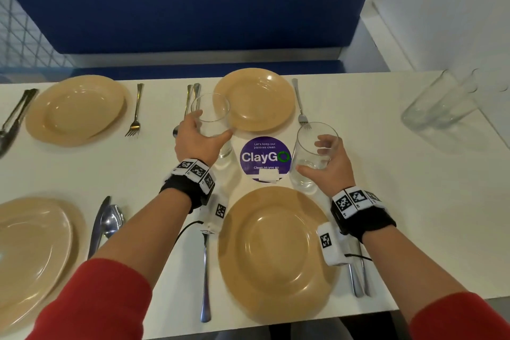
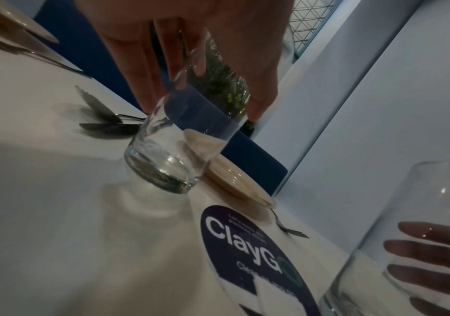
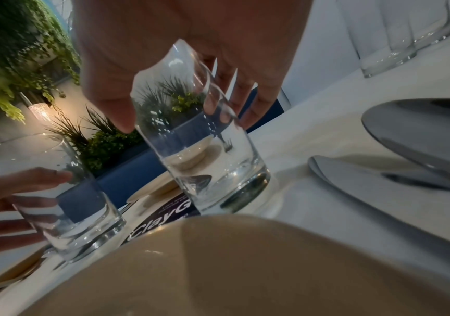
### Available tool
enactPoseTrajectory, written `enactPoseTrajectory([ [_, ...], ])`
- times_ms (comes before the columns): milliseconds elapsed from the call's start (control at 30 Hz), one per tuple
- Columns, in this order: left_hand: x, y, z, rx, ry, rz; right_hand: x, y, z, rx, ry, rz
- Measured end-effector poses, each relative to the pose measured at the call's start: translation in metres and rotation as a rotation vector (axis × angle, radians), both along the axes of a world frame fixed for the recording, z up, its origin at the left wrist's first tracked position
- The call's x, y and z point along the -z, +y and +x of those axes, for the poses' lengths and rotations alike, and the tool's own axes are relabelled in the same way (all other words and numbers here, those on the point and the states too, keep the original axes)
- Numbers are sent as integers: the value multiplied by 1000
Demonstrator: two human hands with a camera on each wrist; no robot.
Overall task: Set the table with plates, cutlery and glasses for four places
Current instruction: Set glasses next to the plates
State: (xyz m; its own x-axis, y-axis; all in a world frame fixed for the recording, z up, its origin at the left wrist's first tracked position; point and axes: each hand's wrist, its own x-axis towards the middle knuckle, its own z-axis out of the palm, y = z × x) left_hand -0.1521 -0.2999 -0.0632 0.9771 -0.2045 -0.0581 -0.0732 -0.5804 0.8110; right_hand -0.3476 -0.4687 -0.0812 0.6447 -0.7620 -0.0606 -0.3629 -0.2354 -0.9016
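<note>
Each hand has its fingers wrapped round a tumbler, left hand (image 1: 197, 141) by the far plate (image 1: 255, 99), right hand (image 1: 328, 163) above the near plate (image 1: 276, 251); best set both flat on the tabletop (image 1: 386, 174), clear of rims.

In my left grip (image 1: 197, 141) I held a clear glass (image 1: 214, 121) upright at mid-frame, just beside the far tan plate (image 1: 256, 99). My right grip (image 1: 328, 165) held a second glass (image 1: 311, 154) on the table (image 1: 386, 174), above the near plate (image 1: 276, 254). Two more plates (image 1: 76, 109) lay at the left of the frame with forks (image 1: 135, 112), and two spare glasses (image 1: 438, 110) stood at the upper right.
</note>
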Motion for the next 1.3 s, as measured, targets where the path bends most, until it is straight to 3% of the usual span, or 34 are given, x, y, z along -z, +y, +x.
enactPoseTrajectory([
  [467, 4, -5, 18, 44, 5, 4, 5, -7, -6, -51, -18, 88],
  [1300, 15, 1, 16, 34, 32, 8, 4, -8, -21, -39, 4, 42],
])
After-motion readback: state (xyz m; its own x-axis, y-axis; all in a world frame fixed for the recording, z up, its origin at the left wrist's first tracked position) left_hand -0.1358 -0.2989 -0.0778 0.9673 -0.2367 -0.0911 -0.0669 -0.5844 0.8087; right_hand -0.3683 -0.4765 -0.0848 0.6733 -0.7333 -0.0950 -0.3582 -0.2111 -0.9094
